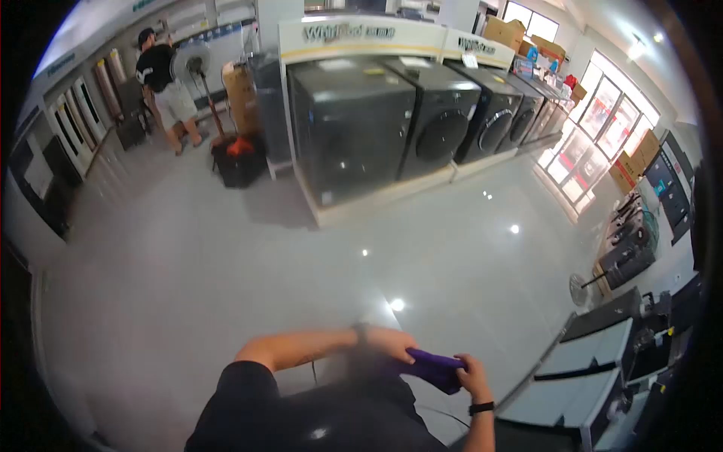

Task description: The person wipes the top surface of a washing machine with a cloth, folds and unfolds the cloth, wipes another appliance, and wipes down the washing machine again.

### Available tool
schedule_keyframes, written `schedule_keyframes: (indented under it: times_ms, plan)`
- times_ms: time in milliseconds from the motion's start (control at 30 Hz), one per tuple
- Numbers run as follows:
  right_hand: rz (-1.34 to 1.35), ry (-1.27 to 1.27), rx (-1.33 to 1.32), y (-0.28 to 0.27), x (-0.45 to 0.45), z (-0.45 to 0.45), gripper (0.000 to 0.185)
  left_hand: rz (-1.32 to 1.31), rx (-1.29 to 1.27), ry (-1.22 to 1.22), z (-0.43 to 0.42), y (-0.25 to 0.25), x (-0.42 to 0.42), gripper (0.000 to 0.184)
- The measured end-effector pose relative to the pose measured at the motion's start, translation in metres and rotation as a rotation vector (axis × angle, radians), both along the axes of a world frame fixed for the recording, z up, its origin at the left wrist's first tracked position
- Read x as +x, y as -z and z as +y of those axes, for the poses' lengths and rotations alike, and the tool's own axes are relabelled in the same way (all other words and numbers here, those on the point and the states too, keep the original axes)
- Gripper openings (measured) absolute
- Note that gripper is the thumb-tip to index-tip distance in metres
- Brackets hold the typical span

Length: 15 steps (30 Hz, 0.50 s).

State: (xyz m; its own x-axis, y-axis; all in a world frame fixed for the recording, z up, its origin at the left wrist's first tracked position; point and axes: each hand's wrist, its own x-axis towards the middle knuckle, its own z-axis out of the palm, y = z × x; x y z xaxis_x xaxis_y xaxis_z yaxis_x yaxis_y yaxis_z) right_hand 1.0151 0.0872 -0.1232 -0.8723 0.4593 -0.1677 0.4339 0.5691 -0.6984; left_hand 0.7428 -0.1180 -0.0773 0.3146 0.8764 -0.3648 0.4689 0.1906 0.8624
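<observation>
A dark purple cloth [435, 369] is stretched between my two hands, low in the view and in front of my dark shirt. My left hand [390, 343] comes across from the left and grips the cloth's left end, its fingers partly hidden. At the other end, my right hand [473, 377] has its fingers closed on the cloth; a black band [481, 407] circles that wrist. Under both hands lies the shiny grey floor [248, 286], some way below.
Dark front-loading washing machines [443, 135] line a low platform [384, 198] ahead. A person [162, 83] stands at the back left near a pedestal fan [197, 66] and a black bag [239, 167]. White-and-black appliances [576, 399] stand close on my right. Glass doors [614, 113] are at the far right.
</observation>
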Motion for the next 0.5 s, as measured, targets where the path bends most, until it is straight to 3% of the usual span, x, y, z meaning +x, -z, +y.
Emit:
schedule_keyframes:
  times_ms: [100,133,200,267,333,400,500]
  plan:
    - [-0.315,-0.173,0.053,-0.047,-0.130,0.048,0.033,0.144,0.107,0.126,0.025,0.064,-0.096,0.039]
    - [-0.102,-0.261,-0.038,-0.005,-0.166,0.083,0.031,0.088,0.061,-0.007,0.034,0.079,-0.130,0.041]
    - [-0.123,-0.298,-0.116,-0.012,-0.262,0.100,0.028,-0.047,-0.083,-0.256,0.016,0.118,-0.182,0.046]
    - [0.081,-0.478,0.089,0.017,-0.344,0.116,0.026,-0.021,-0.046,-0.444,0.004,0.131,-0.234,0.052]
    - [-0.080,-0.530,-0.084,-0.012,-0.421,0.108,0.028,-0.024,-0.041,-0.549,-0.022,0.093,-0.263,0.054]
    - [-0.070,-0.699,-0.062,-0.022,-0.490,0.109,0.028,0.021,-0.057,-0.553,-0.028,0.055,-0.305,0.056]
    - [-0.062,-0.926,-0.009,-0.020,-0.572,0.127,0.028,-0.164,-0.124,-0.529,-0.026,-0.001,-0.356,0.059]
